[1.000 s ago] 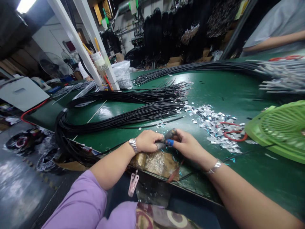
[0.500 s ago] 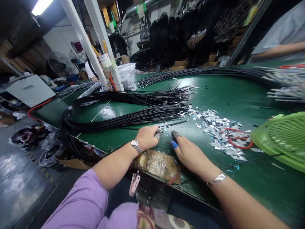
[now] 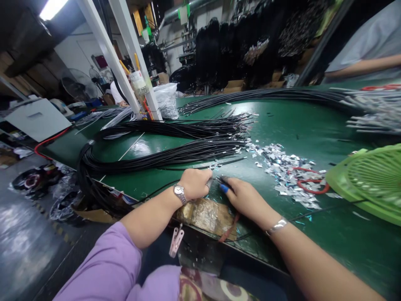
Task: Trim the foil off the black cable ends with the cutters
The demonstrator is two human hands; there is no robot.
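Note:
My left hand (image 3: 196,183) is curled into a loose fist on the green table (image 3: 282,121), its taped fingertips pinched near the end of a thin black cable (image 3: 163,189) that runs out to the left. My right hand (image 3: 242,196) lies beside it, fingers closed, with blue tape on the thumb tip. The two hands' fingertips almost touch. What they pinch between them is too small to make out. Just beyond the hands a thick bundle of black cables (image 3: 175,156) lies along the table.
Silver foil scraps (image 3: 282,167) and red-handled scissors (image 3: 308,184) lie right of the hands. A green fan (image 3: 369,179) sits at the right edge. A taped pad (image 3: 205,215) covers the table edge. Another person's arm (image 3: 363,67) rests far right. White posts (image 3: 125,62) stand at the back left.
Over the second my hands parted and reached toward the cable ends, then came back together near the table edge. A thin black cable now trails left from my left hand.

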